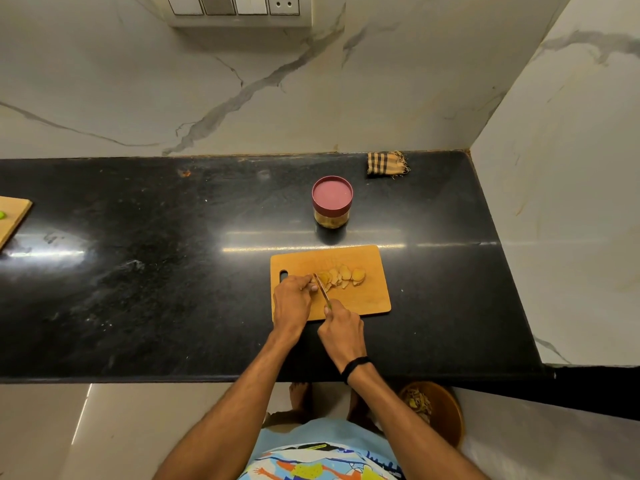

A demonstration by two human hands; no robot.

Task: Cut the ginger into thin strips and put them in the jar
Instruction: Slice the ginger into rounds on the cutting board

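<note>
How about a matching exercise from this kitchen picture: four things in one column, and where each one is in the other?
Things:
1. jar
2. checked cloth
3. ginger slices
4. knife

Places:
A. held in the right hand
B. lying on the cutting board
C. in the back corner of the counter
D. behind the board, with its lid on

Pairs: 1-D, 2-C, 3-B, 4-A

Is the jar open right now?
No, the dark red lid sits flat on top of the jar and covers its mouth.
</note>
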